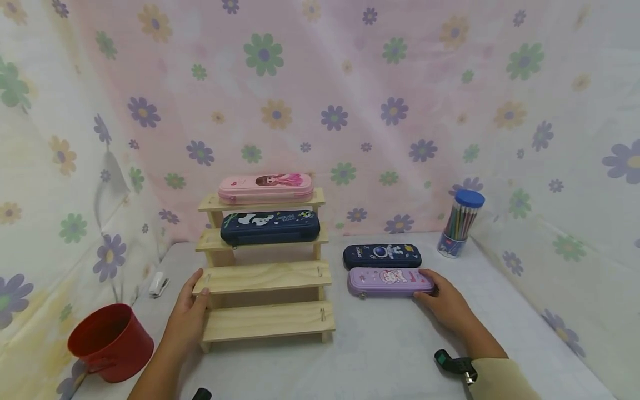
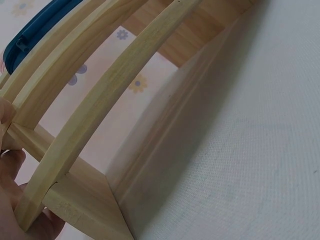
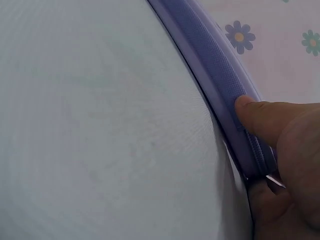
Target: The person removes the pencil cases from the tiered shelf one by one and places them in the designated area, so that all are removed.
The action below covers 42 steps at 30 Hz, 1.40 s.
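Right of centre in the head view, I see my right hand (image 1: pixel 442 303) gripping the right end of a lilac, rounded, hard-shell pencil case (image 1: pixel 390 281) lying flat on the table. My right wrist view adds the detail: a fingertip (image 3: pixel 246 104) presses its woven zip band while the thumb curls below its edge. Just behind it, nearly touching, lies a dark navy pencil case with a space print (image 1: pixel 382 255).

My left hand (image 1: pixel 190 311) holds the left end of a pale wooden four-step rack (image 1: pixel 265 278) at centre; the left wrist view shows fingers (image 2: pixel 10 150) curled against the raw-grained slats. On the rack's top step sits a pink pencil case with a girl's picture (image 1: pixel 265 188), and on the step below a navy pencil case with a white print (image 1: pixel 270 226).

A pale grey, finely textured cloth (image 1: pixel 390 344) covers the table, and a flower-printed fabric (image 1: pixel 350 100) hangs all round. A red metal bucket (image 1: pixel 111 343) stands at lower left, and a clear tube of pencils with a blue lid (image 1: pixel 461 223) at upper right.
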Tool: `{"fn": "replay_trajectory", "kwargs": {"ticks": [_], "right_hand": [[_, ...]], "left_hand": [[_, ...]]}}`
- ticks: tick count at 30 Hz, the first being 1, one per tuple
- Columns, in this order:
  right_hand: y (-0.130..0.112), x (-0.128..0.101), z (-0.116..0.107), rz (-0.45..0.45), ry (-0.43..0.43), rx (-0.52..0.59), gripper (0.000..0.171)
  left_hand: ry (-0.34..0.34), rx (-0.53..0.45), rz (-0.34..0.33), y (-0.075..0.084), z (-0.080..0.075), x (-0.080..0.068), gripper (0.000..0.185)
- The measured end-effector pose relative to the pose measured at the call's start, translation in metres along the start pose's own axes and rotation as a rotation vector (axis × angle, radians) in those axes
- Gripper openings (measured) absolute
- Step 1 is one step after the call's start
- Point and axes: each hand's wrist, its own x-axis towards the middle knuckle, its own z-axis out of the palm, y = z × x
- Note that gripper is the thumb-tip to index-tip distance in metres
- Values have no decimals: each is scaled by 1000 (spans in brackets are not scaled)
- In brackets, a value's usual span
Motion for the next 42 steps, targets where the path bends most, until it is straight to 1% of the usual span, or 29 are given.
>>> {"fn": "replay_trajectory", "kwargs": {"ticks": [6,9,15,19,26,29,32,38,42], "right_hand": [[-2,0,1,-18,-14,-17,81],[-3,-1,2,-11,-20,-25,80],[-11,-9,5,-6,-19,-15,88],[-19,-15,6,-1,14,-18,90],[-42,-25,9,69,98,-29,83],[-54,-30,10,65,113,-39,82],[-67,-37,14,23,106,-33,80],[-92,-47,29,-155,76,-65,72],[-109,-53,44,-266,50,-52,70]], "left_hand": [[-5,5,6,-1,-1,-2,65],[-9,0,11,-1,-2,-2,66],[-14,2,6,0,-3,-1,66],[-20,4,6,1,-4,0,65],[-28,6,3,0,-4,1,65],[-27,2,3,0,-3,1,65],[-26,-3,6,1,-2,0,65],[-22,-14,10,1,-2,-1,65],[-22,-28,6,1,-2,0,64]]}}
